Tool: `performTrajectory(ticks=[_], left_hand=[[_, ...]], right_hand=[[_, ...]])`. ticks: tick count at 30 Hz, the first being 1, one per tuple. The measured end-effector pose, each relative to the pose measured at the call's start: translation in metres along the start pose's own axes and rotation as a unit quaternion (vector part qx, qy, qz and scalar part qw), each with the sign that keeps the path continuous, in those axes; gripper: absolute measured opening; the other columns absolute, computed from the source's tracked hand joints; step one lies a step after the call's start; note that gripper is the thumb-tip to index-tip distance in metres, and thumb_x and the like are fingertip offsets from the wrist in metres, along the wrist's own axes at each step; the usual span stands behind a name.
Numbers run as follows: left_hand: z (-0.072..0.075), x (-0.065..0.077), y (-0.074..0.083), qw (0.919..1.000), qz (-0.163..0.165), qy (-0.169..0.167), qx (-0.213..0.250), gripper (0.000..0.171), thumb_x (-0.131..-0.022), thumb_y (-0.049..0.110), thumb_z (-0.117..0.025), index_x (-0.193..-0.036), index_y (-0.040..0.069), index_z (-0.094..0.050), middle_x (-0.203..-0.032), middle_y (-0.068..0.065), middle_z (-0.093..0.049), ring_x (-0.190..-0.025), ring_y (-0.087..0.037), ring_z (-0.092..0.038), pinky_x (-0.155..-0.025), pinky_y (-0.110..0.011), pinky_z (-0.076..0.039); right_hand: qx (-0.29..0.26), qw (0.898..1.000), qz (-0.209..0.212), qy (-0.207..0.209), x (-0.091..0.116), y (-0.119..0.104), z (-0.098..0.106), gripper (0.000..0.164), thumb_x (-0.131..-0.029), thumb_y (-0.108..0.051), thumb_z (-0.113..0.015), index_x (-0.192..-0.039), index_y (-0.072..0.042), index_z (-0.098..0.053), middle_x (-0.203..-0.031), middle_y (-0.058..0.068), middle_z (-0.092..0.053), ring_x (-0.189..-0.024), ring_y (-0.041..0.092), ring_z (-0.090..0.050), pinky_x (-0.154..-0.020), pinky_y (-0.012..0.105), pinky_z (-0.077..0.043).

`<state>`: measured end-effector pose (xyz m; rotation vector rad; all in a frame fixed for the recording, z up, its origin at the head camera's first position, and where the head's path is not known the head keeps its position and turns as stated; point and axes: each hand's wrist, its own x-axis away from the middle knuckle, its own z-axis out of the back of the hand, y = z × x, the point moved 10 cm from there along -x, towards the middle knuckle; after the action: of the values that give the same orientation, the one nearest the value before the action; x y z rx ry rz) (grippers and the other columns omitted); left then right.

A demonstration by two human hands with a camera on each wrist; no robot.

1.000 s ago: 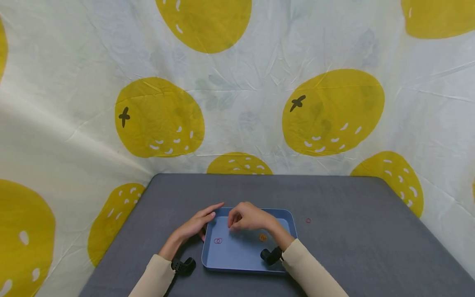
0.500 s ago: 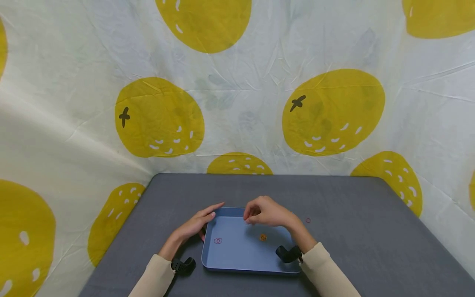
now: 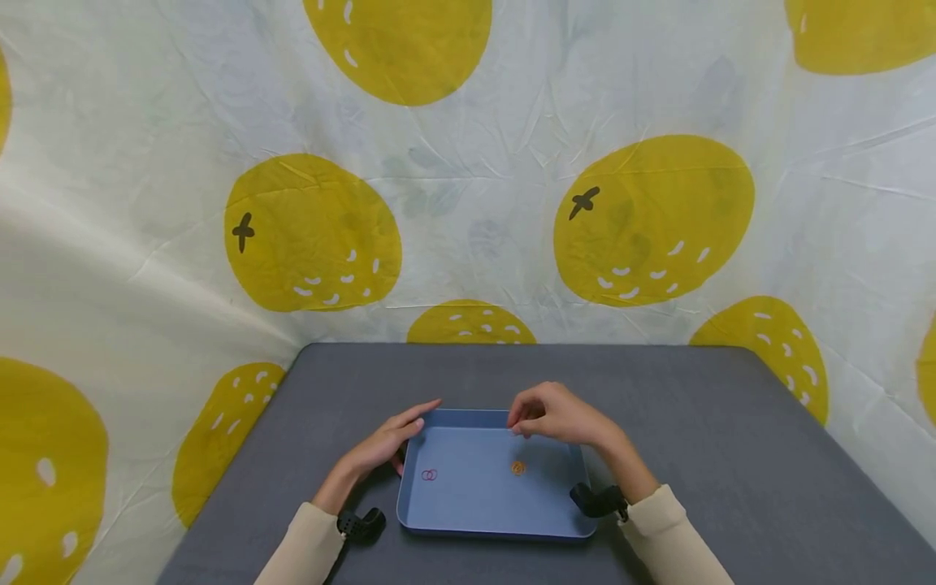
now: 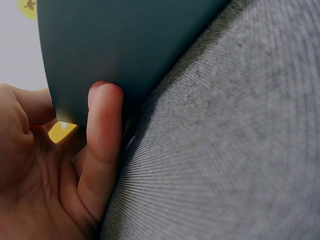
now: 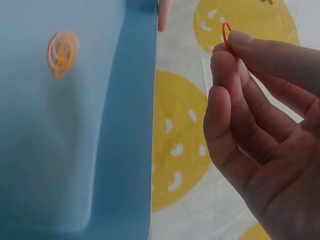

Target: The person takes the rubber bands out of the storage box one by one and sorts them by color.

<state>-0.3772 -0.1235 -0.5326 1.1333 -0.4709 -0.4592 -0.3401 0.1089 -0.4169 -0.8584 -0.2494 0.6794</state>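
Note:
My right hand (image 3: 548, 413) pinches a small red rubber band (image 5: 226, 34) between thumb and index finger, above the far right part of a blue tray (image 3: 483, 512). The band stands up from the fingertips in the right wrist view. My left hand (image 3: 383, 443) rests along the tray's far left corner. Its fingers are extended, and one fingertip (image 4: 106, 95) touches the tray's outer wall in the left wrist view. Inside the tray, red rubber bands (image 3: 429, 474) lie at the left, overlapping. A tangle of orange rubber bands (image 3: 518, 468) lies right of the middle.
The tray stands on a grey cloth-covered table (image 3: 731, 455). Behind and to the left hangs a pale curtain (image 3: 483, 244) printed with large yellow fruit. A black wrist camera (image 3: 598, 500) on my right wrist overhangs the tray's near right corner.
My right hand has moved right and slightly away from me across the tray. The red band seen earlier on the table at the right is now hidden behind my right arm. My left hand stays put.

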Motion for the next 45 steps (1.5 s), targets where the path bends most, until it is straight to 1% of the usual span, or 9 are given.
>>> performTrajectory(ticks=[4, 11, 14, 21, 28, 32, 36, 38, 45], left_hand=[[0.000, -0.001, 0.000, 1.0000, -0.001, -0.002, 0.001, 0.049, -0.114, 0.032, -0.037, -0.163, 0.033, -0.034, -0.165, -0.018, -0.034, -0.107, -0.027, -0.063, -0.054, -0.035, -0.057], [-0.001, -0.001, 0.001, 1.0000, 0.001, -0.001, 0.002, 0.049, -0.114, 0.034, -0.038, -0.162, 0.034, -0.034, -0.166, -0.016, -0.032, -0.111, -0.027, -0.062, -0.054, -0.036, -0.058], [-0.001, -0.001, 0.001, 1.0000, 0.001, -0.001, 0.004, 0.049, -0.114, 0.033, -0.038, -0.162, 0.034, -0.034, -0.166, -0.016, -0.032, -0.111, -0.028, -0.061, -0.055, -0.036, -0.058], [0.000, -0.001, 0.001, 1.0000, -0.001, 0.002, 0.003, 0.048, -0.114, 0.030, -0.036, -0.163, 0.034, -0.034, -0.166, -0.016, -0.033, -0.117, -0.031, -0.059, -0.055, -0.037, -0.058], [0.001, -0.001, 0.002, 1.0000, -0.004, 0.003, 0.001, 0.048, -0.114, 0.031, -0.036, -0.162, 0.034, -0.034, -0.165, -0.016, -0.033, -0.116, -0.031, -0.060, -0.054, -0.037, -0.058], [-0.001, -0.001, 0.003, 1.0000, -0.006, -0.003, 0.002, 0.049, -0.114, 0.031, -0.036, -0.163, 0.033, -0.033, -0.165, -0.017, -0.033, -0.112, -0.028, -0.061, -0.054, -0.036, -0.058], [-0.001, 0.001, 0.002, 1.0000, -0.004, -0.005, 0.003, 0.049, -0.114, 0.032, -0.036, -0.163, 0.033, -0.033, -0.165, -0.017, -0.033, -0.107, -0.026, -0.063, -0.054, -0.037, -0.058], [0.000, 0.001, 0.002, 1.0000, -0.003, -0.004, 0.005, 0.049, -0.114, 0.033, -0.037, -0.163, 0.033, -0.033, -0.165, -0.017, -0.033, -0.104, -0.026, -0.064, -0.054, -0.037, -0.058], [0.001, 0.001, 0.004, 0.9999, -0.002, -0.006, 0.008, 0.049, -0.114, 0.031, -0.037, -0.163, 0.031, -0.033, -0.164, -0.019, -0.033, -0.098, -0.026, -0.065, -0.054, -0.036, -0.058]], right_hand=[[0.006, 1.000, 0.004, 0.004, 0.007, 0.003, 0.005, 0.005, -0.097, -0.009, -0.072, -0.095, -0.010, -0.077, -0.091, 0.016, -0.076, -0.070, 0.011, -0.067, -0.066, 0.027, -0.056], [0.019, 1.000, -0.004, 0.020, 0.019, 0.010, 0.019, 0.005, -0.097, -0.012, -0.072, -0.095, -0.012, -0.077, -0.089, 0.010, -0.077, -0.071, 0.007, -0.066, -0.062, 0.027, -0.054], [0.021, 0.999, -0.010, 0.024, 0.025, 0.014, 0.023, 0.006, -0.097, -0.013, -0.073, -0.096, -0.009, -0.077, -0.087, 0.007, -0.076, -0.071, 0.007, -0.065, -0.061, 0.027, -0.053], [0.011, 1.000, -0.023, 0.018, 0.035, 0.026, 0.028, 0.010, -0.097, -0.012, -0.072, -0.099, -0.003, -0.076, -0.092, 0.015, -0.077, -0.076, 0.023, -0.070, -0.069, 0.027, -0.057], [0.008, 0.999, -0.024, 0.035, 0.044, 0.031, 0.040, 0.014, -0.098, -0.013, -0.071, -0.102, 0.000, -0.076, -0.095, 0.019, -0.076, -0.080, 0.026, -0.073, -0.072, 0.030, -0.060], [0.013, 0.997, -0.043, 0.054, 0.053, 0.038, 0.052, 0.014, -0.097, -0.013, -0.072, -0.103, -0.001, -0.076, -0.095, 0.017, -0.076, -0.079, 0.024, -0.072, -0.065, 0.027, -0.057], [0.013, 0.996, -0.055, 0.069, 0.060, 0.045, 0.062, 0.015, -0.098, -0.014, -0.071, -0.104, -0.001, -0.075, -0.093, 0.015, -0.076, -0.075, 0.017, -0.068, -0.057, 0.032, -0.055], [0.007, 0.996, -0.055, 0.072, 0.062, 0.050, 0.065, 0.015, -0.098, -0.013, -0.071, -0.104, 0.000, -0.075, -0.092, 0.015, -0.075, -0.074, 0.016, -0.067, -0.057, 0.035, -0.057], [-0.001, 0.995, -0.050, 0.086, 0.068, 0.071, 0.074, 0.014, -0.097, -0.011, -0.072, -0.103, 0.001, -0.075, -0.091, 0.022, -0.074, -0.075, 0.033, -0.068, -0.065, 0.038, -0.060]])
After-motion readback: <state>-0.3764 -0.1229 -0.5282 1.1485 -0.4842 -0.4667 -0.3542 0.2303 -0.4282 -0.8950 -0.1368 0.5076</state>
